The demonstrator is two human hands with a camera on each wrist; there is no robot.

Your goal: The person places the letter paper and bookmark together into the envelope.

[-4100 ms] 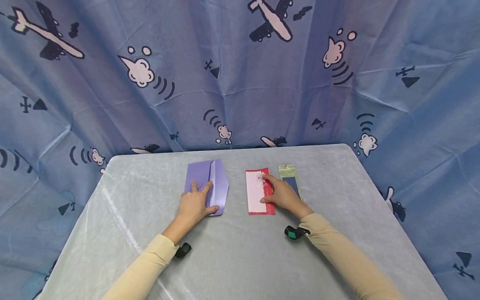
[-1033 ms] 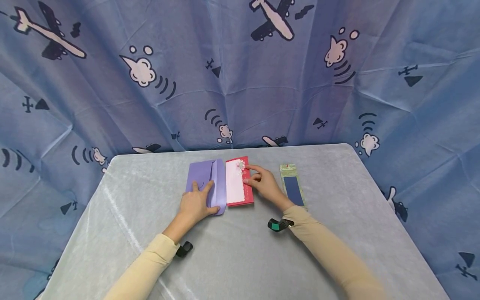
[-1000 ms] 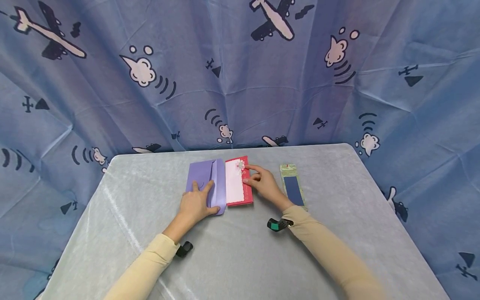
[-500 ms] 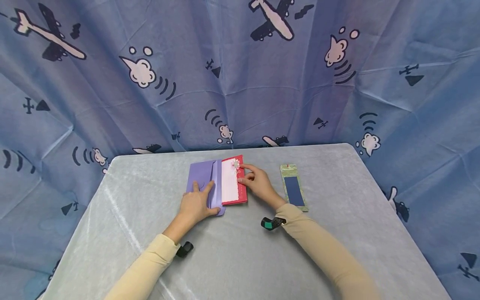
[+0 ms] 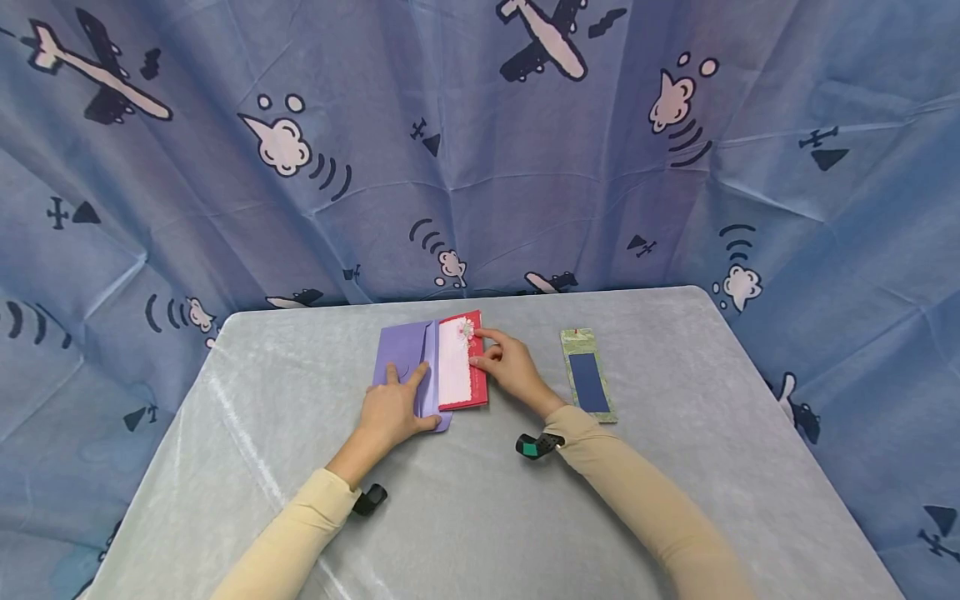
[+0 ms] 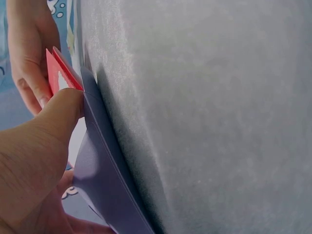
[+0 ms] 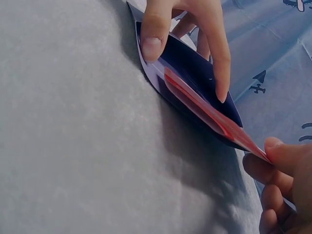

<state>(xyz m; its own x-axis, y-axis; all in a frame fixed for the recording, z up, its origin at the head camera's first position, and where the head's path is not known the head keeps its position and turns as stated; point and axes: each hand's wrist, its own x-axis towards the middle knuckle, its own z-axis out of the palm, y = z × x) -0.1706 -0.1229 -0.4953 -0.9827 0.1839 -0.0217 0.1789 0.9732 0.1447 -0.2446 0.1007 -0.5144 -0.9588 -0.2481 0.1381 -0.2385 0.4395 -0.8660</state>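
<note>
A purple envelope [image 5: 400,343] lies on the table with its flap spread to the right. My left hand [image 5: 387,408] rests on it with fingers spread, the thumb pressing on the flap side and a straight finger by the pocket's edge. My right hand [image 5: 516,372] pinches the right edge of a red and pale pink greeting card [image 5: 454,364] with a flower print. That card overlaps the flap, its left edge right by the pocket's opening. In the right wrist view the folded card [image 7: 200,109] sits tilted between the envelope's two sides. The left wrist view shows the left thumb [image 6: 66,109] on the envelope's edge.
A narrow green packet [image 5: 588,379] with a dark blue panel lies to the right of the card, near the right forearm. The grey cloth-covered table [image 5: 465,517] ends at a blue curtain [image 5: 480,150] printed with planes. A small black camera sits at each wrist.
My right hand has carried the card leftward, first from beside the green packet to the flap, then over the flap toward the pocket. The left hand and envelope have stayed in place.
</note>
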